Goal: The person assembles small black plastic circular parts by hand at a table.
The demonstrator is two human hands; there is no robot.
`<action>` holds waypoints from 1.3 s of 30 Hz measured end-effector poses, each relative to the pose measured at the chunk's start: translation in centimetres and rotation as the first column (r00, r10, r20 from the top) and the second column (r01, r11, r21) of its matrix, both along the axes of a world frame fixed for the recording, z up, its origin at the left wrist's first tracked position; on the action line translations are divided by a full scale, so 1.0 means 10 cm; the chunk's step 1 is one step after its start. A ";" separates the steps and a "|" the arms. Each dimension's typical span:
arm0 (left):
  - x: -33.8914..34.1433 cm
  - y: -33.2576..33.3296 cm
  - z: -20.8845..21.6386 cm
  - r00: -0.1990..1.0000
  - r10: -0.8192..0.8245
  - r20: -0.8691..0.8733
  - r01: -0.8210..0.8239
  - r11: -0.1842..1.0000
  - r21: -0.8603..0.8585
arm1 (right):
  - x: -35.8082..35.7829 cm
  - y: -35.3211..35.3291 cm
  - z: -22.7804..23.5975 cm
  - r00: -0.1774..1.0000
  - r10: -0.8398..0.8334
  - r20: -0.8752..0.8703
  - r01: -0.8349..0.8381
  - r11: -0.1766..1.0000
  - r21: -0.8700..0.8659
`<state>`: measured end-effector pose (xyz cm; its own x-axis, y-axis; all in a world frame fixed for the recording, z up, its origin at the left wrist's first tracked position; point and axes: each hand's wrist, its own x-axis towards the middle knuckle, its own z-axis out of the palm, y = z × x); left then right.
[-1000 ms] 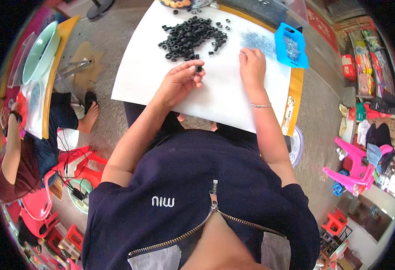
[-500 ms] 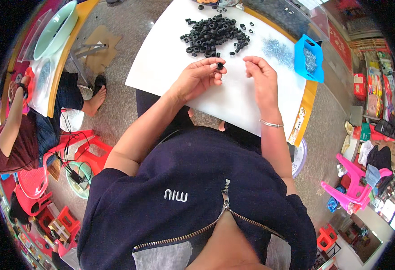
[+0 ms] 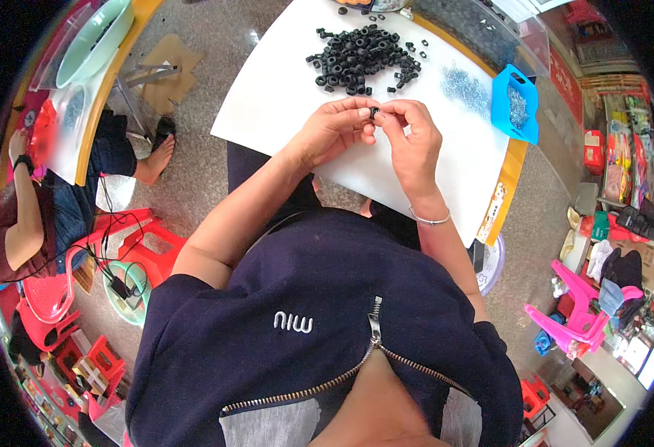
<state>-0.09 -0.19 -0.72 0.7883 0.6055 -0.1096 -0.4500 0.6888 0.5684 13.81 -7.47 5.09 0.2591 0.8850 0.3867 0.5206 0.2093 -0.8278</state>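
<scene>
Between the thumb and forefinger of my left hand [image 3: 336, 128] is a small black ring-shaped part [image 3: 374, 112]. The fingertips of my right hand [image 3: 415, 141] are pinched together against the right side of this part. Whatever they may pinch is too small to make out. Beyond both hands, a heap of similar black parts [image 3: 360, 59] lies on the white tabletop [image 3: 267, 93]. Tiny shiny, bluish-silver pieces [image 3: 467, 88] are spread to the right of the heap.
A blue plastic scoop tray [image 3: 511, 112] with more shiny pieces stands at the table's right edge. At the left, another person [image 3: 25, 216] sits by a second table carrying a pale green basin [image 3: 96, 45]. Red plastic stools [image 3: 152, 246] and a pink one [image 3: 576, 316] stand around.
My right hand has moved left and now meets the black part at my left fingertips. The left hand has barely moved. The view has shifted slightly.
</scene>
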 end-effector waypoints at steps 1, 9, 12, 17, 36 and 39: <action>0.00 0.00 0.00 1.000 -0.005 -0.014 0.006 1.000 0.024 | 0.00 0.00 -0.01 0.999 0.006 0.032 -0.007 1.000 0.023; -0.01 0.02 -0.02 1.000 -0.018 -0.006 0.018 0.999 0.027 | 0.00 -0.03 0.01 1.000 -0.004 -0.004 0.004 0.999 0.041; -0.02 0.01 0.00 0.999 -0.044 0.006 0.044 0.999 0.032 | 0.16 0.10 -0.08 0.995 -0.074 0.061 0.070 0.996 0.058; -0.02 0.00 0.00 0.998 -0.048 0.037 0.048 0.999 0.004 | 0.24 0.44 -0.30 0.940 0.004 0.342 -0.008 1.000 0.009; 0.01 -0.01 0.06 0.998 0.043 -0.052 -0.045 0.998 -0.049 | 0.24 0.05 -0.02 0.766 0.039 -0.642 -0.194 0.966 -0.172; -0.01 -0.03 0.12 0.995 0.066 -0.076 -0.069 0.997 -0.039 | 0.19 -0.01 0.08 0.803 0.044 -0.594 -0.178 0.969 -0.170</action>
<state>-0.16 -0.45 0.51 0.7345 0.6506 -0.1932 -0.4535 0.6823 0.5734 15.69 -7.56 5.91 0.2704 0.9627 0.0000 -0.0896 0.0252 -0.9957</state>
